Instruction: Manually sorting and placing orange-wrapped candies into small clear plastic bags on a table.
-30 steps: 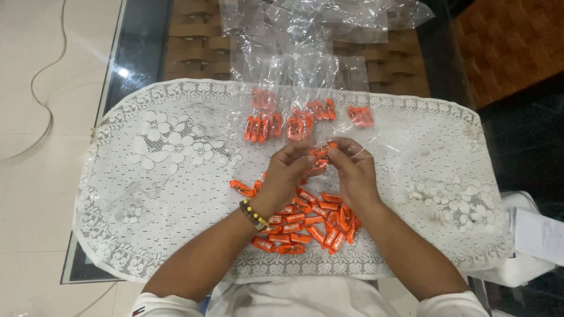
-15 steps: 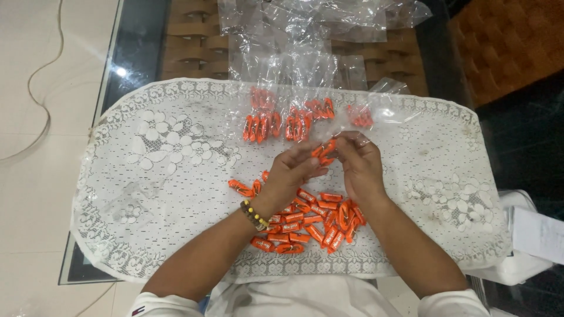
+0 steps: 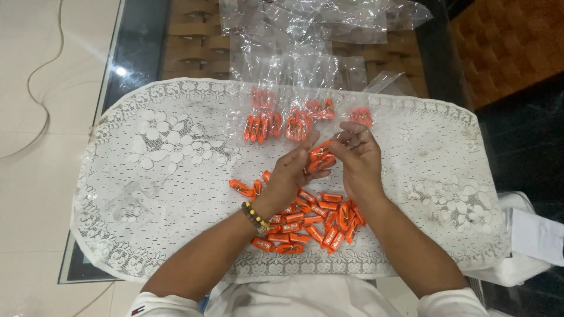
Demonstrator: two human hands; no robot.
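A glass-topped table over a pale tiled floor is covered by a white lace cloth with flower patterns. Above the middle of the cloth, the left hand, with a beaded yellow-and-dark bracelet at its wrist, and the right hand meet. The left fingers are closed around a small bunch of orange wrapped candies, and the right fingertips pinch at the same bunch from the other side; whether a thin clear bag is around it cannot be told. Just below the hands, near the person's edge of the cloth, lies a loose heap of the same orange wrapped candies, with a few strays to the left of the left wrist. Beyond the hands, a row of small clear plastic bags already filled with orange candies lies on the cloth. Farther back, at the table's far edge, a stack of empty clear plastic bags is crumpled together. A white paper-like object sits off the right end.
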